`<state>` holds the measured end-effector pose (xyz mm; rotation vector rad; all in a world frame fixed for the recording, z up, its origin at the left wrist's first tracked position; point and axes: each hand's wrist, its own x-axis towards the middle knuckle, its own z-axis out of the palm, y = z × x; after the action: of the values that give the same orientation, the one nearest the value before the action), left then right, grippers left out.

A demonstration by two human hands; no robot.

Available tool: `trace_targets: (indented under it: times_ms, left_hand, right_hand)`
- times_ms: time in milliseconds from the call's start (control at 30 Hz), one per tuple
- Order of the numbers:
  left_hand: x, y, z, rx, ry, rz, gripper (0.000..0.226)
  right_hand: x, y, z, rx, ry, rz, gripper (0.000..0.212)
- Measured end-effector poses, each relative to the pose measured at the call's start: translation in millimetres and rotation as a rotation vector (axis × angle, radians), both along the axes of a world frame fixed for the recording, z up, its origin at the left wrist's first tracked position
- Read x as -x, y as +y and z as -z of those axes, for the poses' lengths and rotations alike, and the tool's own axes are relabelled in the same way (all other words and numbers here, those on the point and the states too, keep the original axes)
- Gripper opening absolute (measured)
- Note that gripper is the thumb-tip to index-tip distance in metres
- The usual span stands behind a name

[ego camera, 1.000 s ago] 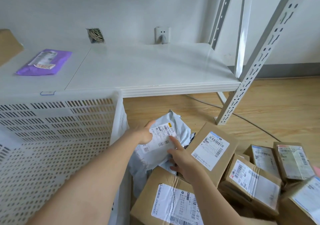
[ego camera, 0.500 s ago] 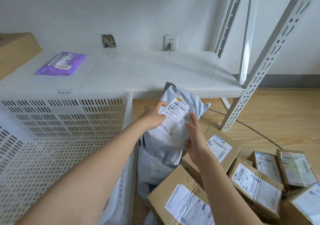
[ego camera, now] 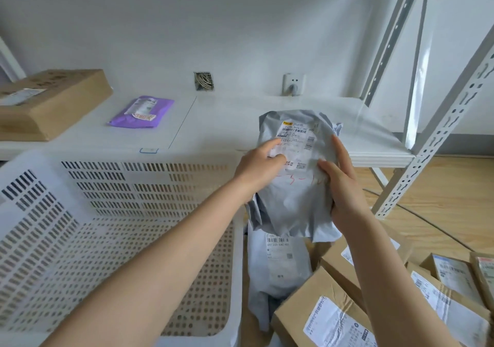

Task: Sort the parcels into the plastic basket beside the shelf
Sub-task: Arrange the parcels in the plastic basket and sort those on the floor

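A grey plastic mailer parcel with a white shipping label hangs upright in the air, right of the white perforated plastic basket. My left hand grips its left edge, thumb and a finger on the label. My right hand holds its right edge with the fingers wrapped round the side. The basket looks empty inside. Another grey mailer lies below on the floor pile, beside several brown cardboard parcels.
The low white shelf board carries a purple mailer and a large cardboard box. A slotted metal shelf upright stands at the right. A cable runs over the wooden floor.
Both hands have lifted the grey mailer up off the floor pile to in front of the shelf edge. The view has tilted, showing more of the basket and the shelf.
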<state>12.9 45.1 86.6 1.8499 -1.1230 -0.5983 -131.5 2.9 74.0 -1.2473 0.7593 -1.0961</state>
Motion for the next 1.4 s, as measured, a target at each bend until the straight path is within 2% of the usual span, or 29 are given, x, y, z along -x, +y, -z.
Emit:
trace_targets:
  times_ms: [100, 267, 433, 533, 633, 733, 933, 1033, 1167, 1400]
  left_hand:
    - [-19, 14, -14, 0.049, -0.040, -0.033, 0.045]
    - [-59, 43, -33, 0.129, 0.036, 0.028, 0.040]
    - [-104, 77, -38, 0.133, 0.037, -0.005, 0.039]
    - [-128, 99, -30, 0.064, 0.058, -0.015, 0.042]
    - [-149, 117, -9, 0.011, 0.077, -0.038, 0.036]
    - [-168, 123, 19, -0.043, 0.125, -0.017, 0.030]
    - [-185, 118, 82, -0.123, 0.242, 0.039, 0.038]
    - [-183, 112, 113, -0.207, 0.288, 0.071, 0.044]
    - [-184, 103, 144, -0.236, 0.305, 0.089, 0.056]
    - [-197, 84, 182, -0.309, 0.264, 0.130, 0.063]
  right_hand:
    - [-17, 12, -15, 0.021, -0.028, -0.041, 0.052]
    - [-50, 31, -31, -0.028, -0.106, -0.109, 0.048]
    - [-95, 50, -24, -0.103, -0.051, -0.215, 0.050]
    - [-120, 61, -14, -0.126, 0.063, -0.270, 0.046]
    - [-138, 70, 3, -0.137, 0.186, -0.330, 0.038]
    - [-149, 74, 21, -0.161, 0.310, -0.366, 0.039]
    - [-159, 70, 59, -0.289, 0.541, -0.346, 0.047]
    - [-172, 64, 79, -0.250, 0.708, -0.322, 0.054]
    - [-194, 54, 106, -0.090, 0.967, -0.284, 0.058]
    - [-215, 43, 148, -0.104, 1.159, -0.298, 0.066]
